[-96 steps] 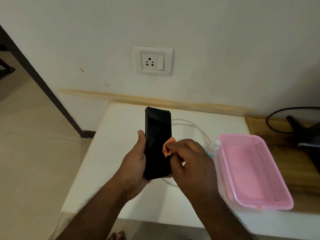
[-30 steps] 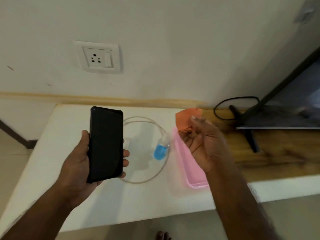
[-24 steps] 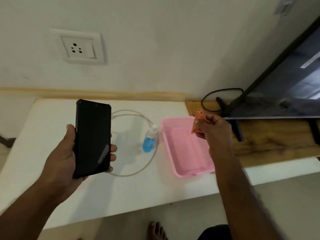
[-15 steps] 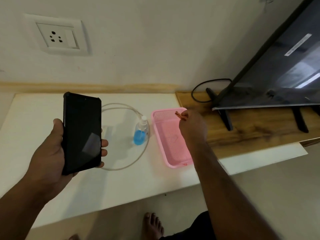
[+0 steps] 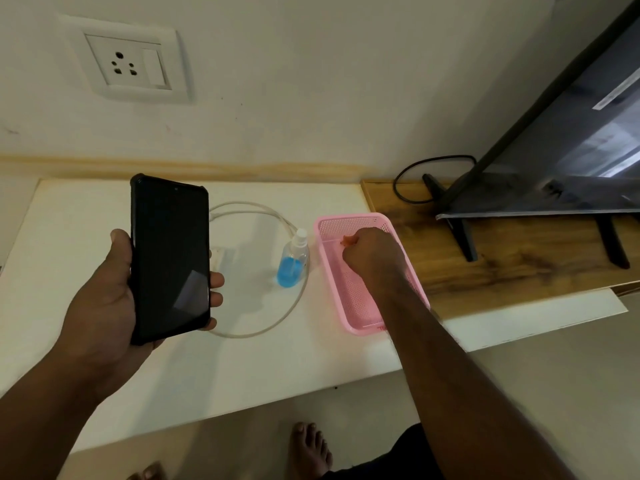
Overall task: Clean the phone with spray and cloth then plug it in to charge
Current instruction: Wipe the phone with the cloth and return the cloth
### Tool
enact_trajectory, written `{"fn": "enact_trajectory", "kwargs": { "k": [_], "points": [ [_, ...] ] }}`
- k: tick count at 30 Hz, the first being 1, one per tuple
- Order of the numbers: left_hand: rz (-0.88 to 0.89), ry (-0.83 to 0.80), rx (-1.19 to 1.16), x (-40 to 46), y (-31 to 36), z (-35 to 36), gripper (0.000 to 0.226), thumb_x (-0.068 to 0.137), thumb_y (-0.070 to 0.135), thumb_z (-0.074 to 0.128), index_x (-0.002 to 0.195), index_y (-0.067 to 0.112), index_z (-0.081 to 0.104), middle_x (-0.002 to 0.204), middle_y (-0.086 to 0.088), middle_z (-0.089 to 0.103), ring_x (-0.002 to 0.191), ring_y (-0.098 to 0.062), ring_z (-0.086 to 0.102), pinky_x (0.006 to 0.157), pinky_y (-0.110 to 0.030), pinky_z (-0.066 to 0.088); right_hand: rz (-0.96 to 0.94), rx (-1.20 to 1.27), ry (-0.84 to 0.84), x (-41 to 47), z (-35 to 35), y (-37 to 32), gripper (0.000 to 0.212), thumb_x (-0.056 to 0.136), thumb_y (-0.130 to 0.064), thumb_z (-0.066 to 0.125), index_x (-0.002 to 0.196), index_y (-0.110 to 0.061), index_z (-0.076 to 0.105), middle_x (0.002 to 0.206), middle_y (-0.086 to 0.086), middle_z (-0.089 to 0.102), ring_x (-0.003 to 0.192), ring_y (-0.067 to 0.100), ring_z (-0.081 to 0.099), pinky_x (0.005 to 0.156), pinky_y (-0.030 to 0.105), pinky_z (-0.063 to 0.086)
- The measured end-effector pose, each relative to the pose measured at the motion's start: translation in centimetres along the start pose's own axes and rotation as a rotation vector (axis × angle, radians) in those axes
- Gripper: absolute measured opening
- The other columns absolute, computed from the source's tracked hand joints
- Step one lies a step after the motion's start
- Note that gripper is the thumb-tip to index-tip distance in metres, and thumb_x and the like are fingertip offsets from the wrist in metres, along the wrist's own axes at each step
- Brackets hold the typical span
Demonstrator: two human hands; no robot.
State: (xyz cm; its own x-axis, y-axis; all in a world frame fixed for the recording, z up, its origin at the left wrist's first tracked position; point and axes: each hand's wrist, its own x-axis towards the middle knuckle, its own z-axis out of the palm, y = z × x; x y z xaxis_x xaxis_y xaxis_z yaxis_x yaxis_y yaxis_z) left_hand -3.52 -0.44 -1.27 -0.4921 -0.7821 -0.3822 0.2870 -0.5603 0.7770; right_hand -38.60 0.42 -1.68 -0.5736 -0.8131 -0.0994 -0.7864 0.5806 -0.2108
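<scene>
A few seconds ago your right hand (image 5: 372,252) was rubbing the cloth (image 5: 348,240) over the phone (image 5: 169,252) screen; since then it has swung away to the right and come down inside the pink basket (image 5: 363,320), which suggests the wiping is finished and the cloth is being put away. Your right fingers are curled down into the basket with a scrap of orange cloth showing just beyond the knuckles; whether you are still pinching it or have just let go, I cannot tell from here. Apart from your hand and that cloth, nothing else shows in the basket. Your left hand (image 5: 114,296) holds the phone upright, screen toward you, thumb along its left edge and fingertips wrapped around the right edge, as it did a second ago. Between your two hands, just left of the basket, stands the spray bottle (image 5: 292,261) with blue liquid, set on the white tabletop (image 5: 242,368). The white charging cable (image 5: 273,317) loops around the bottle and runs behind the phone, so its plug end is hidden. The wall socket (image 5: 126,62) sits above your left hand with nothing in it. Judging from this, charging is what remains: free your right hand and find the cable's end.
</scene>
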Motion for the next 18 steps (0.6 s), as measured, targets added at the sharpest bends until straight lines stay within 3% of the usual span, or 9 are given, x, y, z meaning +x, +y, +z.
{"fn": "enact_trajectory", "kwargs": {
  "k": [2, 6, 10, 14, 18],
  "points": [
    [0.020, 0.001, 0.069, -0.4, 0.2, 0.3, 0.104, 0.066, 0.093, 0.050, 0.137, 0.017, 0.059, 0.128, -0.026, 0.065, 0.108, -0.044, 0.069, 0.081, -0.055, 0.059, 0.002, -0.005, -0.036, 0.2, -0.6, 0.3, 0.020, 0.091, -0.033, 0.062, 0.102, -0.018, 0.070, 0.090, -0.001, 0.069, 0.070, 0.015, 0.062, 0.074, 0.032, 0.057],
    [0.025, 0.007, 0.065, -0.7, 0.3, 1.0, 0.105, 0.064, 0.093, 0.051, 0.136, 0.018, 0.060, 0.124, -0.027, 0.067, 0.104, -0.043, 0.070, 0.079, -0.053, 0.061, -0.023, 0.020, -0.098, 0.0, -0.8, 1.2, 0.017, 0.094, -0.029, 0.061, 0.103, -0.018, 0.070, 0.085, -0.003, 0.063, 0.059, 0.005, 0.049, 0.052, 0.019, 0.038],
    [0.011, 0.018, 0.071, -0.9, 0.3, 1.5, 0.106, 0.060, 0.093, 0.055, 0.135, 0.017, 0.061, 0.123, -0.027, 0.068, 0.105, -0.044, 0.070, 0.077, -0.054, 0.062, -0.031, 0.073, -0.152, -0.3, -0.1, 1.7, 0.018, 0.096, -0.026, 0.061, 0.109, -0.018, 0.070, 0.097, 0.000, 0.070, 0.064, 0.005, 0.051, 0.067, 0.023, 0.045],
    [0.012, 0.029, 0.064, -1.0, 0.5, 1.9, 0.102, 0.062, 0.091, 0.054, 0.131, 0.017, 0.064, 0.121, -0.027, 0.068, 0.102, -0.044, 0.070, 0.076, -0.055, 0.062, -0.072, 0.096, -0.120, -0.3, 0.4, 1.5, 0.022, 0.095, -0.025, 0.062, 0.115, -0.020, 0.070, 0.106, -0.001, 0.071, 0.066, 0.005, 0.052, 0.067, 0.020, 0.045],
    [0.017, 0.038, 0.057, -1.2, 0.6, 2.2, 0.100, 0.063, 0.090, 0.054, 0.130, 0.017, 0.065, 0.121, -0.027, 0.068, 0.100, -0.043, 0.071, 0.075, -0.054, 0.062, -0.075, 0.116, -0.109, 0.0, 0.6, 1.1, 0.023, 0.096, -0.023, 0.060, 0.118, -0.019, 0.068, 0.111, 0.002, 0.070, 0.081, 0.013, 0.059, 0.085, 0.030, 0.052]
  ]
}}
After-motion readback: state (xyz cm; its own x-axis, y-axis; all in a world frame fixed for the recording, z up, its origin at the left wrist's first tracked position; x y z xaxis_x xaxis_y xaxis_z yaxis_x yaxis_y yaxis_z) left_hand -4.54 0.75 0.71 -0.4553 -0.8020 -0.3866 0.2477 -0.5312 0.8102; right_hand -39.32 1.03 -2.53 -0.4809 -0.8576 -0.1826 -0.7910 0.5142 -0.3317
